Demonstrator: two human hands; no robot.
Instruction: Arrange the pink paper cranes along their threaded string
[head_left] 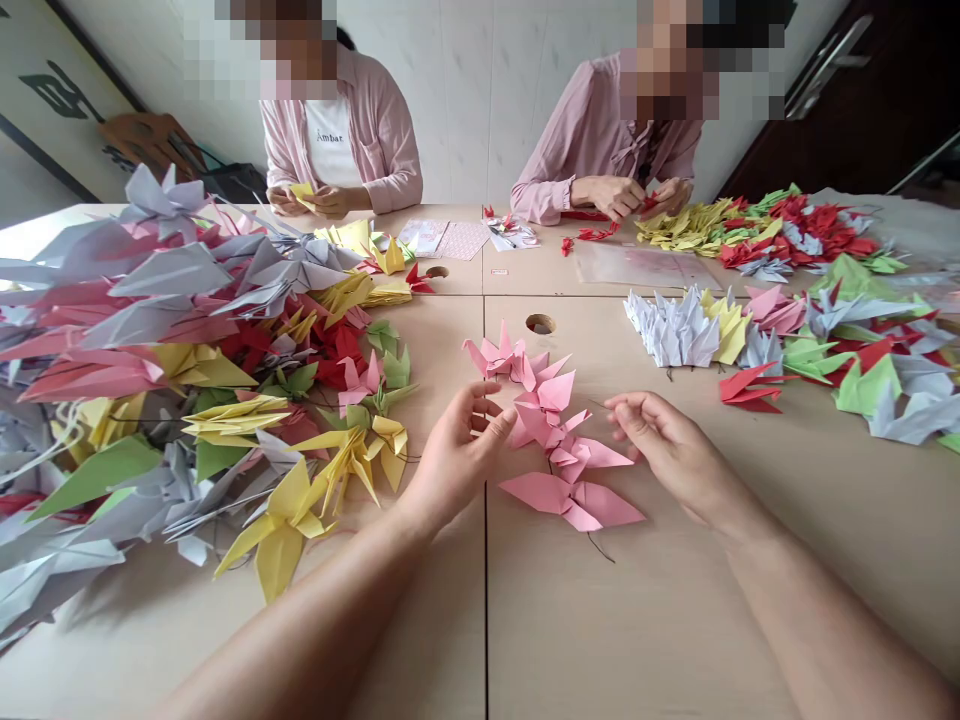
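A string of pink paper cranes lies on the wooden table between my two hands. My left hand is curled at the left side of the string, thumb and fingers pinched near a pink crane. My right hand sits at the right of the string, fingers pinched on what looks like a thin needle or thread end pointing toward the cranes. A dark thread trails out below the lowest crane.
A big heap of strung cranes in grey, pink, yellow, green and red fills the left. More cranes spread at the right. Two people sit across the table folding paper. A cable hole is in the table.
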